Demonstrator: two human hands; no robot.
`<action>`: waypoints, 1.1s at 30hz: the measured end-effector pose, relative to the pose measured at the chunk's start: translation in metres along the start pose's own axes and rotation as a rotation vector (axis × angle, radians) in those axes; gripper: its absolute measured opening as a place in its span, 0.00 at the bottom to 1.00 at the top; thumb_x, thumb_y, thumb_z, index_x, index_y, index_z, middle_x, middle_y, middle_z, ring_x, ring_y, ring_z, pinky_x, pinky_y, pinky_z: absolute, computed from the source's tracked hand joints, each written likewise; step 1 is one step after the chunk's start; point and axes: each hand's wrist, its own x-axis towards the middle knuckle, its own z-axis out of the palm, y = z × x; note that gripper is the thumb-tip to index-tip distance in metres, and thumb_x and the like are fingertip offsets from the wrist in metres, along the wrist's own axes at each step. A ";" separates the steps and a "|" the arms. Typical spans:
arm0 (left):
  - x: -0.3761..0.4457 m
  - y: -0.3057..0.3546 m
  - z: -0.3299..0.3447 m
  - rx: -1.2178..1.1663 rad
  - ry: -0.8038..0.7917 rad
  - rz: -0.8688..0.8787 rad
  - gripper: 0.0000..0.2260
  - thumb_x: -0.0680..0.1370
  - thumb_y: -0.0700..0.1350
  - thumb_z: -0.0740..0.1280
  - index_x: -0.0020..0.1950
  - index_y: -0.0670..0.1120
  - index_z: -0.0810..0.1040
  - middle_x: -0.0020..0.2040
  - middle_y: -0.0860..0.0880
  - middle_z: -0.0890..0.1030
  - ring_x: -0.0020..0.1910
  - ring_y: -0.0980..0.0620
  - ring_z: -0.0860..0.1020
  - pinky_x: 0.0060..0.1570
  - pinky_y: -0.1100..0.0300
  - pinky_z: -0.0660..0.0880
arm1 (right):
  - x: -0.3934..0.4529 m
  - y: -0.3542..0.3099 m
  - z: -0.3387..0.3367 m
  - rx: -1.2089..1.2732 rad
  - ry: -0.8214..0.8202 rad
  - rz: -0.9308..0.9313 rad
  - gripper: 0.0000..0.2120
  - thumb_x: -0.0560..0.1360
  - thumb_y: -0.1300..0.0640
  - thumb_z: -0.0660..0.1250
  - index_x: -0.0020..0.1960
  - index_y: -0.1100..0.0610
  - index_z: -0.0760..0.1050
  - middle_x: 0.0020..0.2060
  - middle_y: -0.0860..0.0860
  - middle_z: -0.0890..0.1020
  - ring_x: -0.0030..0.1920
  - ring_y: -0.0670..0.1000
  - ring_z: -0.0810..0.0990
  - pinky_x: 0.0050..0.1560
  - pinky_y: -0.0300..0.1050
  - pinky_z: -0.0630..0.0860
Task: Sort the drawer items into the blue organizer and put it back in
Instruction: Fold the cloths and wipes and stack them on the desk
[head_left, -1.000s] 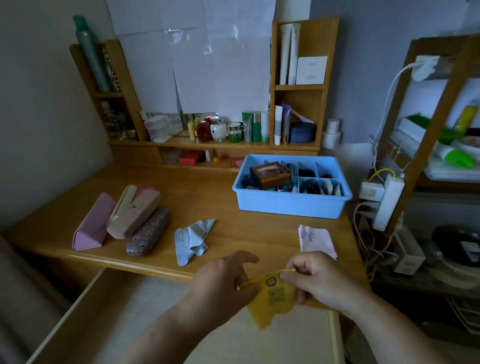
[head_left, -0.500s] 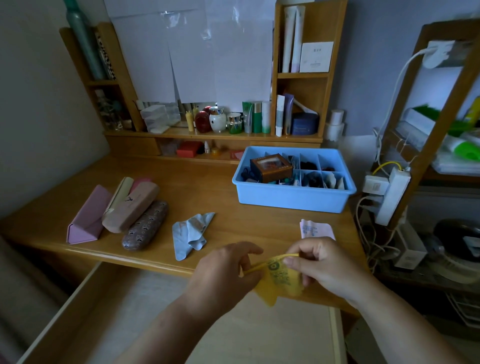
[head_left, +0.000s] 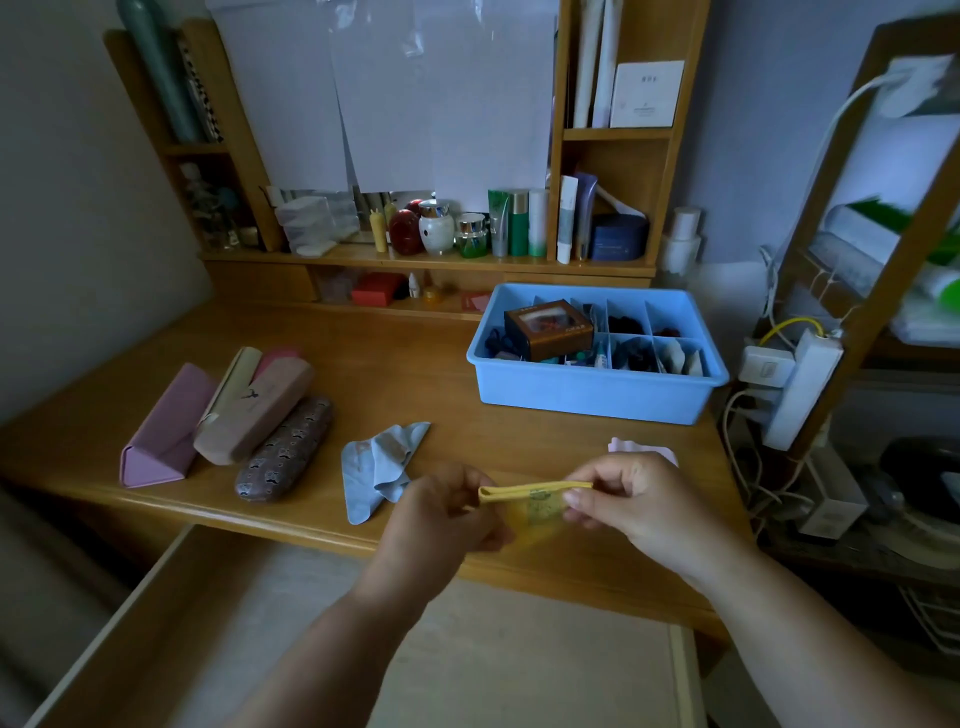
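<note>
Both of my hands hold a small yellow cloth (head_left: 535, 501) over the desk's front edge. My left hand (head_left: 447, 514) pinches its left end and my right hand (head_left: 631, 501) pinches its right end, the cloth doubled over into a flat band. The blue organizer (head_left: 592, 397) stands at the back right of the desk, its compartments holding a brown box (head_left: 548, 330) and small dark items. A light blue cloth (head_left: 382, 465) lies crumpled on the desk left of my hands. A pink cloth (head_left: 623, 447) shows just behind my right hand. The open drawer (head_left: 156, 613) lies below.
Several glasses cases (head_left: 249, 421) lie at the desk's left: a pink triangular one, a tan one and a patterned brown one. Bottles and jars (head_left: 467, 228) line the back shelf. A power strip (head_left: 800, 395) with cables hangs at the right by a wooden rack.
My hands have lifted the yellow cloth up over the desk edge and folded it from a hanging sheet into a flat horizontal band.
</note>
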 end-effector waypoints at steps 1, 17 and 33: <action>0.005 -0.004 -0.001 -0.022 0.012 0.053 0.10 0.73 0.30 0.68 0.38 0.45 0.78 0.37 0.46 0.84 0.38 0.51 0.83 0.39 0.65 0.78 | 0.003 0.003 0.001 -0.029 0.044 -0.034 0.07 0.73 0.57 0.70 0.41 0.45 0.82 0.38 0.47 0.85 0.43 0.44 0.81 0.52 0.24 0.70; 0.021 -0.054 0.027 0.955 -0.247 0.584 0.23 0.80 0.52 0.53 0.74 0.47 0.63 0.75 0.50 0.63 0.75 0.54 0.58 0.74 0.56 0.50 | -0.013 0.072 0.044 -0.851 0.114 -0.397 0.10 0.71 0.47 0.65 0.48 0.49 0.81 0.55 0.43 0.82 0.61 0.50 0.77 0.64 0.59 0.69; 0.009 -0.067 0.025 1.179 -0.297 0.711 0.23 0.71 0.58 0.66 0.64 0.50 0.77 0.66 0.52 0.76 0.65 0.55 0.73 0.69 0.54 0.67 | -0.027 0.072 0.046 -0.815 0.175 -0.384 0.12 0.63 0.48 0.77 0.44 0.46 0.79 0.46 0.40 0.81 0.54 0.46 0.77 0.67 0.54 0.61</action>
